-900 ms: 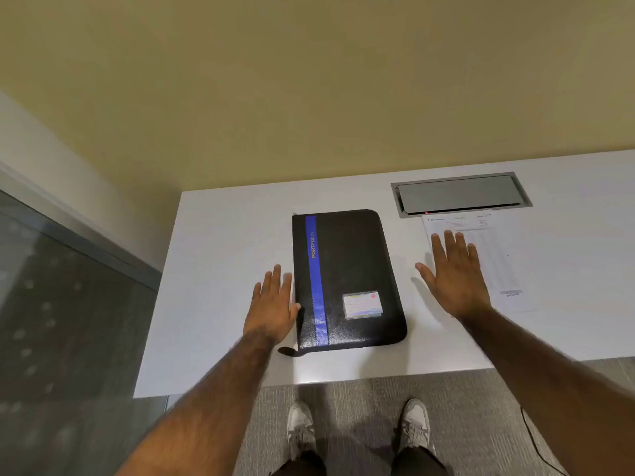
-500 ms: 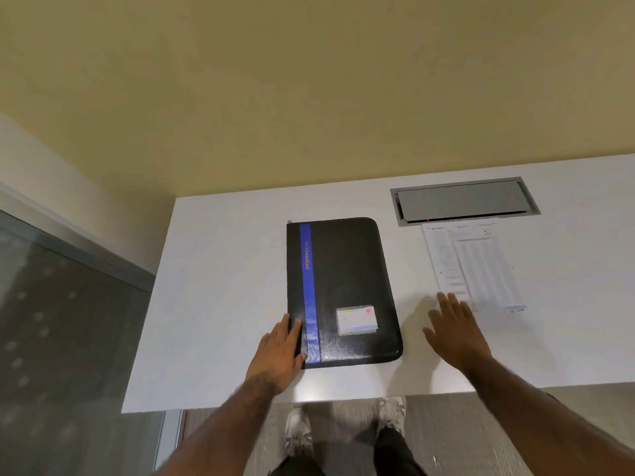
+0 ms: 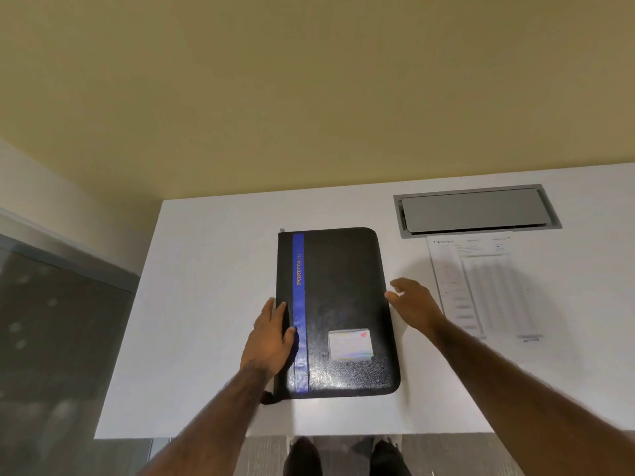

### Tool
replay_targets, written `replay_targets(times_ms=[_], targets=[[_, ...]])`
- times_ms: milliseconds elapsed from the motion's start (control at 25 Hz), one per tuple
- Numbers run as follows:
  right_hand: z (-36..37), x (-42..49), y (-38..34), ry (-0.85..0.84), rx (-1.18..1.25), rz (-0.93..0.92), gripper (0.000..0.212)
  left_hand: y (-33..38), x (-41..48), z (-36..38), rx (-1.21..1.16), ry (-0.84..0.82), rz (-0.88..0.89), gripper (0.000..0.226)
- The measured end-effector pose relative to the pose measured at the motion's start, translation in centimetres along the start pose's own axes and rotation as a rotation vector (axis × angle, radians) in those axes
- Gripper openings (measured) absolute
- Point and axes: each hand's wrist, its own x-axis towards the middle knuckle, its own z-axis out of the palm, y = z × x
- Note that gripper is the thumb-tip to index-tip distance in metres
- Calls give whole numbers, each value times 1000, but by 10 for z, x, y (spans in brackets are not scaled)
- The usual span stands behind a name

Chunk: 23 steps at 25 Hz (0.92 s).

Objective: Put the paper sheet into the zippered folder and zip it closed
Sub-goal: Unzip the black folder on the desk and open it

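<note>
- Black zippered folder (image 3: 338, 312) lay flat and shut on the white table (image 3: 206, 304), blue stripe (image 3: 299, 304) running down near its left edge.
- Small shiny card (image 3: 349, 344) stuck on the folder's cover, near the bottom right corner.
- Left hand (image 3: 271, 338) rested on the folder's left edge, fingers stretched flat over the edge and onto the cover, thumb touching the blue stripe; pressing, not gripping.
- Right hand (image 3: 414, 305) was just beside the folder's right edge, loose and open, holding nothing; could not tell if the fingertips touched the folder.
- Paper sheet (image 3: 488, 286) lay flat on the table to the right of the folder, past the right hand, not touched by either hand.
- Grey metal hatch (image 3: 476, 211) sat in the table up and to the right of the folder, just above the paper's top edge.
- Small zipper pull (image 3: 282, 230) showed at the folder's top left corner.
- Two shoes (image 3: 343, 455) showed on the floor, below the folder and past the table's near edge.
</note>
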Motion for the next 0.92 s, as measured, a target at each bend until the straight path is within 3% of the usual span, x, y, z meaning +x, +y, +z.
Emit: replay_targets(times_ms=[160,320,440,760,920], targets=[[-11,41,-33,-47,471,161,36,16,76,-21,-219,48,-156,53],[-22,71,-49,-104,647,262,34,22,139,-41,-321,109,-223,28],[-28,91,-56,-105,688,314,41,35,173,-60,-310,169,-227,28],[-34,117,-58,-125,732,389,26,33,237,-76,-195,98,-281,40],[-33,125,-54,-116,657,371,31,38,256,-86,-176,24,-314,39]])
